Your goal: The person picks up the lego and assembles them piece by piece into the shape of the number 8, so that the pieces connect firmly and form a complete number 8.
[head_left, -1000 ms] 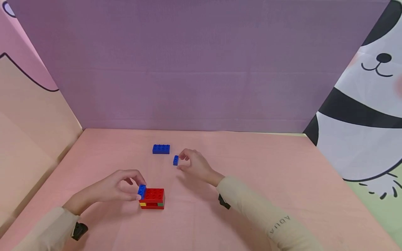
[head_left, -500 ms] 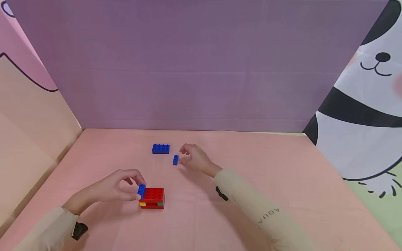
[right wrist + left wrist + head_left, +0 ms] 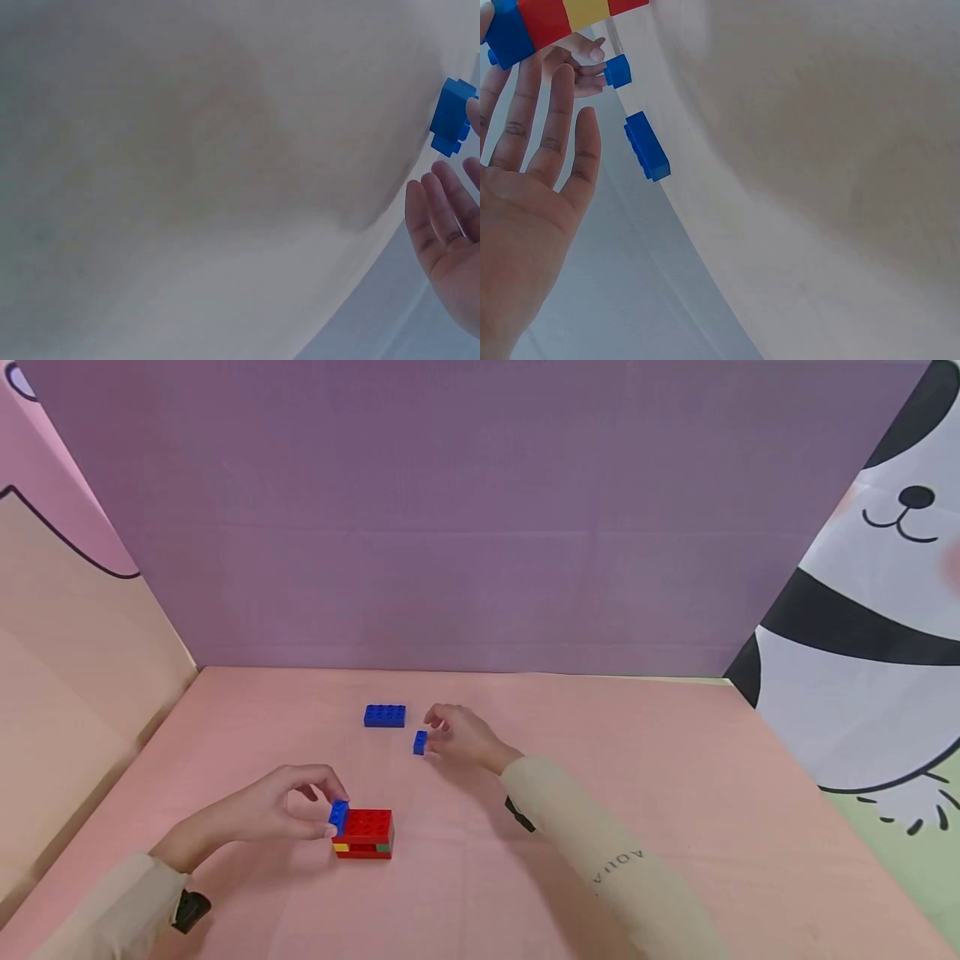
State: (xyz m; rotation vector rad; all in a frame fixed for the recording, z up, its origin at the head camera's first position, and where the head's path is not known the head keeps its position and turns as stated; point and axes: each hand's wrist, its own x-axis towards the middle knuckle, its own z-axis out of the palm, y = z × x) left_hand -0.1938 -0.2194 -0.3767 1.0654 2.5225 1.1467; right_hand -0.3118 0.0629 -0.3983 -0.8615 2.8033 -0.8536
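Observation:
My left hand (image 3: 292,802) pinches a small blue brick (image 3: 339,818) between thumb and finger. That brick sits at the left end on top of a stack of red bricks (image 3: 369,828), with yellow and green pieces showing in its middle layer. In the left wrist view the other left fingers stretch out straight beneath the stack. My right hand (image 3: 465,735) hovers just right of another small blue brick (image 3: 420,742), thumb and fingers parted. Whether the thumb touches this brick I cannot tell. The right wrist view shows the hand (image 3: 450,240) with relaxed fingers beside blue bricks (image 3: 452,109).
A larger blue brick (image 3: 385,716) lies behind the small one, toward the back of the pink tabletop (image 3: 645,760). A purple wall panel (image 3: 480,527) rises behind the table. Printed panels stand at both sides, a panda (image 3: 885,610) on the right.
My right hand has shifted slightly toward the back, its fingertips now higher beside the small blue brick, and the forearm has swung left. The left hand, stack and loose bricks have stayed put.

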